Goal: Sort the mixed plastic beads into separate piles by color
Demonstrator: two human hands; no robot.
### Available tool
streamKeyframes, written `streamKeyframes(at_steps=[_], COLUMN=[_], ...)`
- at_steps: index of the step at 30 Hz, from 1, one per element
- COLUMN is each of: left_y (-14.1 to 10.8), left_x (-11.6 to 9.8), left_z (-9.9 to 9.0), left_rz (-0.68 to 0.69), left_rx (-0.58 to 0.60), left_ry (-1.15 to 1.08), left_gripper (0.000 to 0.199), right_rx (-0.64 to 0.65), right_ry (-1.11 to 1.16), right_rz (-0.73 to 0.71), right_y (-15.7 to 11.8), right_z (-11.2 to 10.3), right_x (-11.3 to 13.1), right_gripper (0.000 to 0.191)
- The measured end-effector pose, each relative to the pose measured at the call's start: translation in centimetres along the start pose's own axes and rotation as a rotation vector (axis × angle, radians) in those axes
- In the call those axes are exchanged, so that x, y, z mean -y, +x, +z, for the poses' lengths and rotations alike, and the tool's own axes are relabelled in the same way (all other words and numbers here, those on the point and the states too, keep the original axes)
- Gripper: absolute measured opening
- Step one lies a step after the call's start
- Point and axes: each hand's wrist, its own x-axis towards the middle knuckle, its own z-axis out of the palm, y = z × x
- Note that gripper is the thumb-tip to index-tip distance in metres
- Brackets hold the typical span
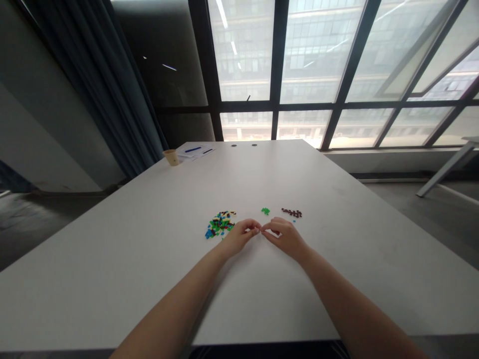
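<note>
My left hand and my right hand meet fingertip to fingertip over the table, both pinched closed. Whatever is between the fingertips is too small to make out. Just left of my left hand lies a mixed pile of small coloured pieces, green, blue, yellow, red and dark brown. A small green cluster sits beyond my fingertips. Beyond my right hand is a group of dark brown pieces, with a single blue piece close by.
The white table stretches toward the windows. At its far left stand a paper cup and papers with a blue pen on them. Two dark round discs show near the far edge.
</note>
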Motion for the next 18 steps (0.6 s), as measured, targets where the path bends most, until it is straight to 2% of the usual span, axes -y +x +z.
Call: streamKeyframes(at_steps=[5,8,12,18], left_y=[0.3,0.6,0.8,0.8], left_x=[-0.1,0.6,1.7,2.7], left_z=[-1.9,-3.1,-3.8,-4.2], left_rz=[0.003,-0.024,0.011,0.115], left_rx=[-0.339,-0.442,-0.444,-0.335], left_ry=[0.125,0.152,0.266,0.536], left_gripper=[0.020,0.023,0.019,0.010], right_rx=[-0.045,-0.074,-0.042,0.003], right_ry=[-0.147,-0.318,-0.499,-0.522], right_rz=[0.190,0.297,0.378,0.399], right_y=[0.0,0.3,1.6,3.2], right_z=[0.7,0.9,0.9,1.5], right_x=[-2.4,-4.1,-5.3,-6.0], right_gripper=[0.012,0.013,0.016,0.019])
